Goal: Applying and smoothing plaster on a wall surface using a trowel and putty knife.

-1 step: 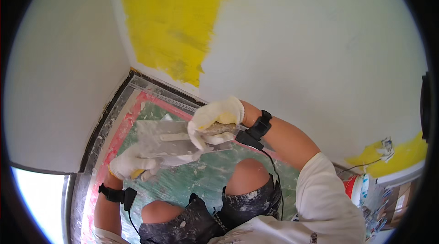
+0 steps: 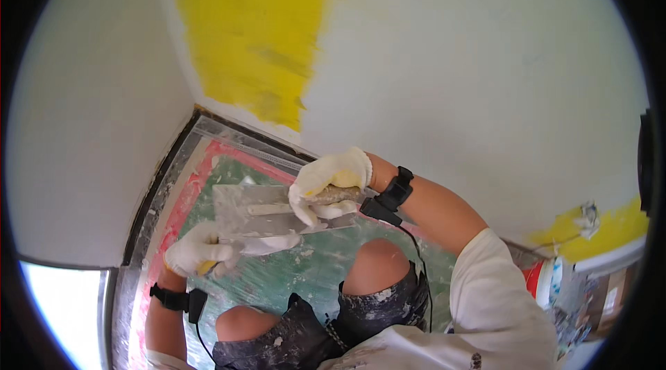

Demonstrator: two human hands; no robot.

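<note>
My right hand point(image 2: 327, 183), in a white cotton glove, is closed on the worn handle of a flat, rectangular steel trowel point(image 2: 234, 200), held level over the floor. My left hand point(image 2: 202, 248), also gloved, is closed on a yellowish handle below the trowel's left end. The blade of this second tool is partly hidden, with white material point(image 2: 270, 245) along it under the trowel.
A large yellow patch point(image 2: 250, 30) marks the white wall point(image 2: 472, 58), which meets another wall point(image 2: 97, 106) at a corner. Below are dusty green sheeting point(image 2: 284, 280) with a pink border and my knees. At lower right lie a red-and-white bucket point(image 2: 538, 280) and wires at a wall box.
My hands and the trowel have shifted very slightly right in the picture, and the wall appears slightly shifted left. The grips look the same.
</note>
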